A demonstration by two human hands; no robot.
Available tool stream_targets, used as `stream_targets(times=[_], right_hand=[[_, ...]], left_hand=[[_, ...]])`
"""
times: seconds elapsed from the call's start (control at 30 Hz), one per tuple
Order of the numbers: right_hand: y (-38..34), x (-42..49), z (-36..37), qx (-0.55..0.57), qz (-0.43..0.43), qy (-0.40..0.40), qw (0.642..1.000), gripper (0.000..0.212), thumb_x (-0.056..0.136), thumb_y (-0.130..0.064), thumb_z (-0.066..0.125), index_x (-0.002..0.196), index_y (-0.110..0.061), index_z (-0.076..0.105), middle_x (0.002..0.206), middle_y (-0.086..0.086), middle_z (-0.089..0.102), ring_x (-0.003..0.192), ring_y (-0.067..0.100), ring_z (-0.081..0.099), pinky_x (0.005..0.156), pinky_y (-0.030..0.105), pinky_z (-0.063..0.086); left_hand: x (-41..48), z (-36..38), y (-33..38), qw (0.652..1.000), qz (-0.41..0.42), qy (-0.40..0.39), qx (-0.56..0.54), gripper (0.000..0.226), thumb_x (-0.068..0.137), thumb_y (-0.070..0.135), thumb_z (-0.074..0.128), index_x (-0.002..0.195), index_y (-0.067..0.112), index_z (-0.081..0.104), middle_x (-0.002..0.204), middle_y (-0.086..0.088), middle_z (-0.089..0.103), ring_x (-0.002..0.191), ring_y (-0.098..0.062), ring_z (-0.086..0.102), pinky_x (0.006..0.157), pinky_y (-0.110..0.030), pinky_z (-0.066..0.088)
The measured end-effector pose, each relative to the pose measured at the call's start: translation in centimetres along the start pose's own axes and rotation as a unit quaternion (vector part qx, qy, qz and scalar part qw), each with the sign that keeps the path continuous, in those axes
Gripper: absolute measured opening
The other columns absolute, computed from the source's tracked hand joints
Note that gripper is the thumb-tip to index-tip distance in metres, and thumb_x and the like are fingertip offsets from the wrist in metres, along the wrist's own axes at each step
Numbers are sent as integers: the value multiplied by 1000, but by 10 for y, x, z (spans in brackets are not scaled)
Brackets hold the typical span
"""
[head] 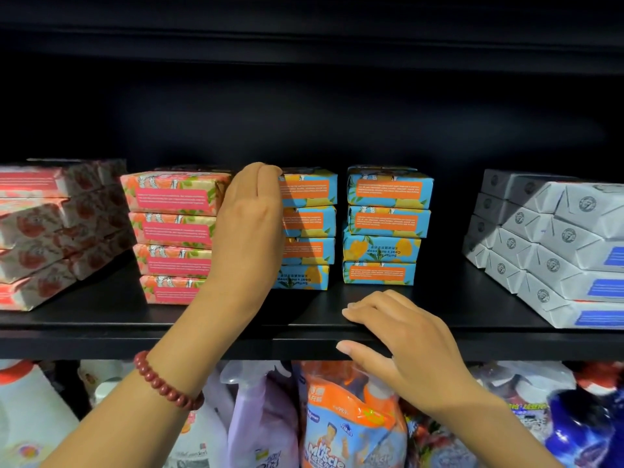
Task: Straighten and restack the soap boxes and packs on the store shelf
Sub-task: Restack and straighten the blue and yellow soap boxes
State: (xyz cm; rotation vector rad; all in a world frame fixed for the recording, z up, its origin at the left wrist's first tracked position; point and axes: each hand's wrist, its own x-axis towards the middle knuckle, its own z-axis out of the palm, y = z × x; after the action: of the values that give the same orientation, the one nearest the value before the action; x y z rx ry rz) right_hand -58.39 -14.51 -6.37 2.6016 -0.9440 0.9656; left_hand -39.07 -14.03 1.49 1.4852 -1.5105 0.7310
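Down low first: an orange-and-blue refill pouch (351, 430) and bottles sit on the lower level, right under the camera. Just above, the right hand (398, 342) rests on the front lip of the black shelf (101, 332), fingers relaxed and spread on top, thumb under the edge, holding nothing. The left arm, with a red bead bracelet (165, 383) at the wrist, reaches up and in. The left hand (251, 214) is at the left end of the left blue stack (310, 228), fingers curled over the top box's corner, gripping it. That stack is four boxes high, the bottom one turned to show a different face. Beside it, with a gap between, stands the right blue stack (385, 224), also four high, its third box turned and sitting slightly left. A pink stack (172, 231) stands just left of the hand. Red-flowered packs (50, 231) lie angled at far left; grey packs (547, 238) are stepped at far right.
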Motion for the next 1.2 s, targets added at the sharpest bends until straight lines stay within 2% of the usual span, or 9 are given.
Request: stream_targets(times=[0.23, 0.4, 0.53, 0.67, 0.8, 0.93, 1.0, 1.07, 1.2], right_hand=[[6, 3, -7, 121, 28, -14, 992, 39, 84, -51, 58, 108, -22, 66, 106, -15, 62, 103, 0, 53, 83, 21, 46], [27, 39, -36, 47, 28, 221, 974, 30, 82, -24, 65, 106, -6, 66, 109, 5, 63, 106, 19, 55, 95, 22, 38], [52, 76, -48, -33, 73, 175, 981, 51, 84, -29, 67, 126, -5, 51, 125, 10, 53, 120, 24, 43, 100, 28, 31], [63, 91, -36, -67, 115, 117, 984, 50, 83, -35, 65, 123, -9, 48, 115, 7, 49, 110, 20, 40, 84, 29, 34], [57, 88, -32, -19, 88, 198, 976, 44, 76, -27, 74, 110, -8, 53, 108, 7, 51, 104, 17, 40, 80, 23, 32], [49, 76, -32, -64, 29, 274, 959, 36, 72, -11, 73, 102, 0, 56, 104, 15, 56, 99, 28, 48, 80, 38, 44], [46, 63, -31, -72, -12, 313, 947, 30, 74, -7, 67, 100, 4, 58, 103, 19, 59, 99, 30, 50, 84, 33, 42], [41, 50, -31, -67, -66, 344, 934, 25, 77, -6, 64, 100, 3, 57, 100, 22, 60, 99, 30, 50, 88, 27, 38], [25, 37, -27, -35, -164, 355, 920, 14, 90, -12, 53, 101, -4, 50, 104, 15, 54, 99, 29, 50, 91, 34, 42]], left_hand=[[-22, -8, 1, 998, 43, 37, 2, 41, 82, -4, 59, 123, -5, 53, 128, -23, 51, 123, -37, 45, 105, -36, 34], [-75, -8, 0, 990, 74, -66, -100, 30, 87, 30, 52, 103, 7, 65, 98, -3, 66, 93, -23, 61, 81, -23, 42], [-94, 2, -4, 986, 94, -118, -63, 35, 88, 39, 46, 82, 13, 69, 80, 3, 67, 74, -20, 65, 60, -31, 49], [-95, 5, -6, 988, 96, -107, -63, 36, 89, 39, 47, 75, 14, 69, 76, 4, 66, 70, -18, 64, 52, -31, 51], [-95, 5, -6, 987, 96, -110, -61, 36, 88, 39, 47, 76, 15, 70, 76, 4, 66, 70, -18, 64, 52, -30, 51], [-95, 2, -5, 986, 73, -132, -71, 38, 87, 46, 45, 79, 18, 70, 78, 8, 67, 73, -15, 65, 54, -28, 51], [-93, -1, -4, 983, 24, -140, -114, 40, 85, 55, 44, 88, 24, 70, 85, 14, 68, 80, -8, 64, 61, -26, 52], [-87, -4, -3, 960, -65, -123, -243, 37, 80, 60, 49, 94, 32, 68, 89, 19, 69, 84, 1, 64, 68, -22, 52], [-58, -6, 7, 835, -217, -112, -493, 27, 77, 56, 60, 82, 32, 73, 83, 10, 73, 76, -8, 70, 62, -18, 53]])
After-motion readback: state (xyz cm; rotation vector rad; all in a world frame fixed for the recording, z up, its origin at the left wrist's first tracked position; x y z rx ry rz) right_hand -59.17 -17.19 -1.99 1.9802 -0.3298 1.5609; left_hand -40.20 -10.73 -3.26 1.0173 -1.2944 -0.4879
